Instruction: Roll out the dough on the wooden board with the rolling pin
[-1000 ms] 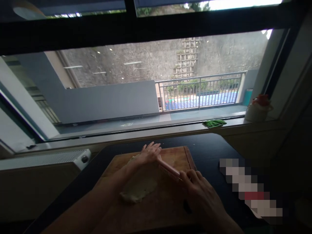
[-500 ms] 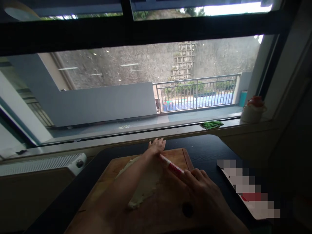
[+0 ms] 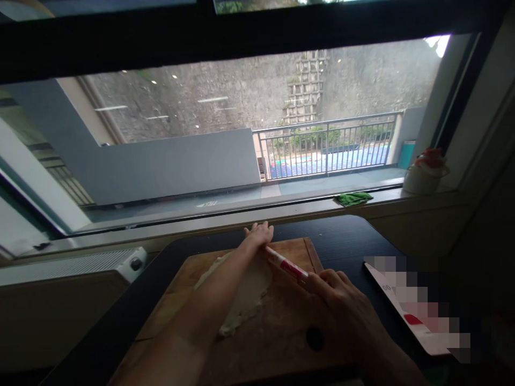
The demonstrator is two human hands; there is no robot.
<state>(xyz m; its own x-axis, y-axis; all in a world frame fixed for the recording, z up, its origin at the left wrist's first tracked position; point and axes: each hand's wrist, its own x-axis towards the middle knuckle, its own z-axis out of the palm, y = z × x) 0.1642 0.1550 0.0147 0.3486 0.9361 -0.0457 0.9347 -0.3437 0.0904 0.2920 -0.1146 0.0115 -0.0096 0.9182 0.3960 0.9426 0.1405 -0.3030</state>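
Observation:
A flattened, ragged-edged sheet of pale dough [image 3: 243, 297] lies on a wooden cutting board [image 3: 289, 343]. Stretched over its far end is my left hand [image 3: 260, 234], with fingers extended and apart. My left forearm crosses part of the dough. A white tube with red print [image 3: 287, 265] runs slantwise from beneath my left wrist, where its far end is hidden. My right hand [image 3: 333, 292] is closed around the near end of this tube, to the right of the dough.
The board rests on a dark table [image 3: 341, 241]. A pink and white flat item [image 3: 418, 316], partly pixelated, lies at the right. On the windowsill are a green cloth [image 3: 354, 199] and a white jug with an orange top [image 3: 424, 174]. A radiator [image 3: 100, 268] stands left.
The view has tilted slightly downward, so the window frame sits higher. Both hands stay almost in place relative to the board, and the tube remains in my right hand.

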